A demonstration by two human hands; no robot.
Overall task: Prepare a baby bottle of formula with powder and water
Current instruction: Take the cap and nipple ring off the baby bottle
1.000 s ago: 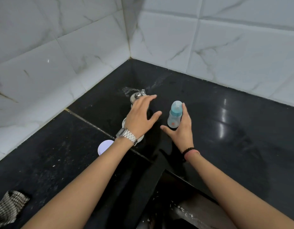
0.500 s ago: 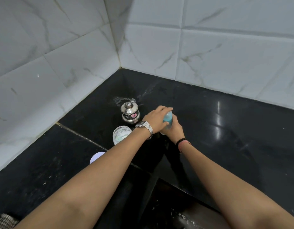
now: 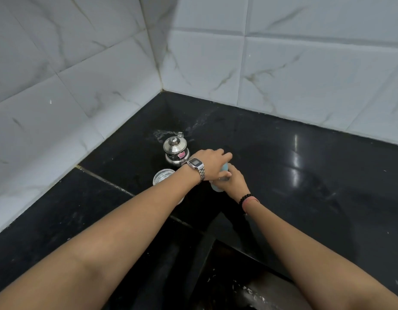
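Bottle (image 3: pixel 216 187) mostly hidden under both hands (cap (image 3: pixel 225 167) barely visible).

Silver wristwatch (image 3: pixel 195 165), black bead bracelet (image 3: pixel 245 198)

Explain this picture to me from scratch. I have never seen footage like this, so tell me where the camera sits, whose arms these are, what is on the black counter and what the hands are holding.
There is no machine here: a person wears a camera on the head, so you look down along their own two arms. The left hand, the one with the wristwatch, is curled over the top of a small baby bottle. The right hand, with bracelets at the wrist, grips the bottle's body from the side. Most of the bottle is hidden by the hands; only a bit of pale blue shows, and whether it stands on the counter cannot be told. On the black counter, toward the tiled corner, stands a small steel pot with a knobbed lid. Nearer the person sits a round open container, partly covered by the left arm.
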